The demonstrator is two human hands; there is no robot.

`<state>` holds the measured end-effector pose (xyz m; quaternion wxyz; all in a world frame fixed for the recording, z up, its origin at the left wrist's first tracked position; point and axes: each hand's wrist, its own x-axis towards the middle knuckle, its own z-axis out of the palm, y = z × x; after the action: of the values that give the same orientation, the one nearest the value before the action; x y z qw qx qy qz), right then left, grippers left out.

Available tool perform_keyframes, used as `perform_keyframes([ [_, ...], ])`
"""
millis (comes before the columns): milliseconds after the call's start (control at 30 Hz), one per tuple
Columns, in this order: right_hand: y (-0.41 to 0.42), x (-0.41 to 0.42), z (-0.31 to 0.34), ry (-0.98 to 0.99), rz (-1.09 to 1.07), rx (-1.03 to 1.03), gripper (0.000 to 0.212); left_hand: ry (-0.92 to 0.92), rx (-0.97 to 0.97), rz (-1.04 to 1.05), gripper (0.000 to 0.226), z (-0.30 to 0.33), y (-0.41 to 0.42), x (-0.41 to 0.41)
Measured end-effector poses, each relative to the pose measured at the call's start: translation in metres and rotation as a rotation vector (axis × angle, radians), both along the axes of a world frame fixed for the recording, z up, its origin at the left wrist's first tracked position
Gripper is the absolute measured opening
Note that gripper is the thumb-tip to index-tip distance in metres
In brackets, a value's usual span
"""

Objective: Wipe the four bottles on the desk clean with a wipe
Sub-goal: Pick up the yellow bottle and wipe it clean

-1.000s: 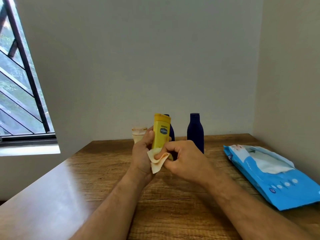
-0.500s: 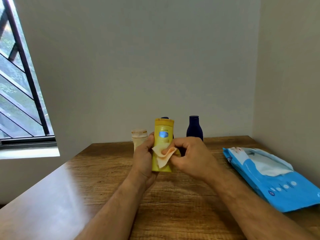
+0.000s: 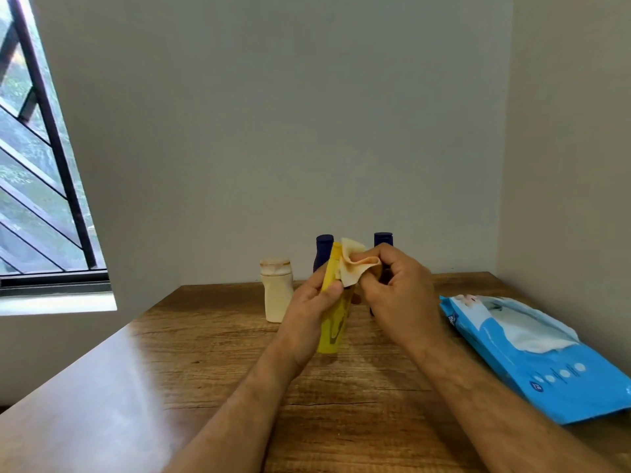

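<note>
Head view gives me the whole setup, so I take it from the biggest thing down. The wooden desk point(image 3: 205, 387) fills the lower half of what I see, pushed into the corner of a plain grey wall point(image 3: 290, 131), with a barred window point(image 3: 37, 186) at the far left. On the right side of the desk lies a blue pack of wipes point(image 3: 532, 363), its flap open and white sheets showing at the top.

Both forearms reach in from the bottom edge and meet near the middle of the desk. My left hand point(image 3: 310, 312) has its fingers and thumb wrapped round the yellow bottle point(image 3: 330, 332), which stands roughly upright with a slight tilt, its base low over the desk; I cannot tell whether it touches the wood. My right hand point(image 3: 399, 298) is just beside it on the right, fingers curled, pinching a crumpled wipe point(image 3: 355, 268) that looks stained orange and is pressed against the upper part of the yellow bottle, near its cap.

Behind the hands stand two dark blue bottles, one point(image 3: 323, 249) showing above my left hand and the other point(image 3: 383, 238) largely hidden by my right. A cream bottle point(image 3: 276, 291) stands alone just left of my left hand, apart from it.
</note>
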<state>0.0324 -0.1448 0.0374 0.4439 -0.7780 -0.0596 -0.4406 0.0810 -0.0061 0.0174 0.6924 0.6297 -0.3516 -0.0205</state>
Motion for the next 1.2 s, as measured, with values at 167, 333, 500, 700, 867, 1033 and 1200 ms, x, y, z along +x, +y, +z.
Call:
perform_keyframes([
  [167,0.009,-0.005,0.002,-0.017,0.031,-0.163,0.011,-0.111,0.213,0.139,0.045,-0.003,0.001,-0.005],
  [333,0.006,-0.005,0.0,-0.052,0.041,-0.087,0.014,-0.136,0.105,0.098,0.063,0.0,-0.003,-0.008],
  [500,0.001,-0.001,0.0,0.006,0.013,0.025,0.02,-0.042,-0.029,0.029,0.069,0.005,0.0,-0.004],
  [700,0.001,0.003,0.0,-0.008,-0.179,0.073,0.011,0.136,-0.163,0.006,0.057,0.003,0.0,-0.002],
  [867,-0.011,0.006,0.002,0.049,-0.235,0.237,0.013,0.119,-0.177,0.066,0.058,0.004,0.001,-0.001],
  [1033,-0.008,0.004,0.003,0.108,-0.201,0.216,0.007,-0.056,-0.08,0.088,0.049,0.005,0.0,-0.01],
  [1200,0.006,-0.001,0.009,0.095,-0.098,0.075,0.011,-0.093,-0.033,0.093,0.057,0.003,-0.002,-0.008],
])
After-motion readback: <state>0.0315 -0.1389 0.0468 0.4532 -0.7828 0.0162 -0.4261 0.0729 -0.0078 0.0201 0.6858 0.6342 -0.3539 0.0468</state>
